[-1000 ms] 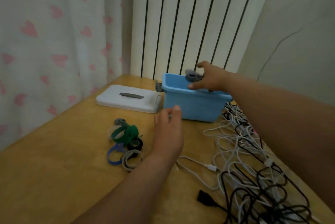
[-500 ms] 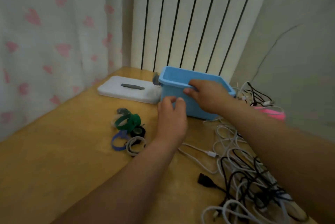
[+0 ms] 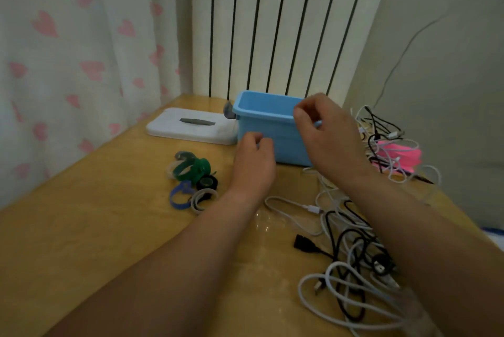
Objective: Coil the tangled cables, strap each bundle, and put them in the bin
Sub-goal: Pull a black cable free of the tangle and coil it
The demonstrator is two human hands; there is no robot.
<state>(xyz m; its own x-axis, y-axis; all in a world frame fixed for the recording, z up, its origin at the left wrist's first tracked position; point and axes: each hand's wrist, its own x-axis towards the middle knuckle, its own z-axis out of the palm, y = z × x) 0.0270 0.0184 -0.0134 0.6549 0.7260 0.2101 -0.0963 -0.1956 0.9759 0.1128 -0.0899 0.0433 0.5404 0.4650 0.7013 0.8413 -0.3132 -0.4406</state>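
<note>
The blue bin (image 3: 261, 118) stands at the back of the wooden table (image 3: 95, 227); its inside is hidden from here. My right hand (image 3: 327, 137) is at the bin's near rim, thumb and curled fingers pinching it. My left hand (image 3: 255, 165) is just in front of the bin's front wall, its fingers curled with nothing visible in them. A tangle of white and black cables (image 3: 351, 260) sprawls over the table's right side. A small heap of rolled straps (image 3: 191, 176) in green, blue, black and white lies left of my left hand.
A white lid (image 3: 191, 129) with a grey handle lies flat left of the bin. A pink object (image 3: 399, 155) sits under more cables at the back right. A radiator and a heart-print curtain close off the back and left.
My right hand came out from over the bin's inside, where it held a dark bundle, and now sits at the near rim without it. My left hand moved up to the bin.
</note>
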